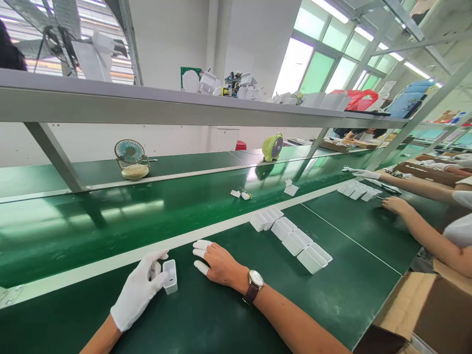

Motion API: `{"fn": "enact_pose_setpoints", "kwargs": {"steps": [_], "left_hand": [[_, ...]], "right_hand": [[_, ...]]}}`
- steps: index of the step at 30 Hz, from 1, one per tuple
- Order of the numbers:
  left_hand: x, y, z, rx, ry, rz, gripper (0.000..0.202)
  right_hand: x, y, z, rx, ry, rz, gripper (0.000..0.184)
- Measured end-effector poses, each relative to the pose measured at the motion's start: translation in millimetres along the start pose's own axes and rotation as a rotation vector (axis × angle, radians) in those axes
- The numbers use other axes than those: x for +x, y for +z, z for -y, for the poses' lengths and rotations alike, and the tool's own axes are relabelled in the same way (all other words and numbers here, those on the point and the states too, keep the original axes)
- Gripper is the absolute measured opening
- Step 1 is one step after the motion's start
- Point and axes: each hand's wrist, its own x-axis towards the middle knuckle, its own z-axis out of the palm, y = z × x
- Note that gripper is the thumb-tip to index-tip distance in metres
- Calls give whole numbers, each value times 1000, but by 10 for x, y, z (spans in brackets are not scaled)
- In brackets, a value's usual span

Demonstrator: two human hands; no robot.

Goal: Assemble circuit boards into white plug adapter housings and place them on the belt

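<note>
Flanking white box (170,276), hands (138,290) edge-side

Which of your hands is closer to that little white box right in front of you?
Left. The gloved left hand is touching the small white box, fingers against its left side. The right hand, with white finger covers, rests flat on the green table to the box's right, apart from it.

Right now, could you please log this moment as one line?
left hand: gloved, holds white box | right hand: flat on green table | row of boxes to right
</note>
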Motion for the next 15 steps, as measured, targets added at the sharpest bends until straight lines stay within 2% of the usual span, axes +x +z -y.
{"fn": "enact_pose_setpoints", "kwargs": {"steps": [5,11,15], "left_hand": [[32,-43,31,-205,-3,-41,50],[55,-38,30,-315,4,6,53],[64,-29,6,-389,-30,-9,56]], "right_hand": [[273,-82,-438,-99,255,-17,40],[687,-251,-1221,-210,732,-54,40],[865,-290,-1534,-236,990,-66,38]]}}
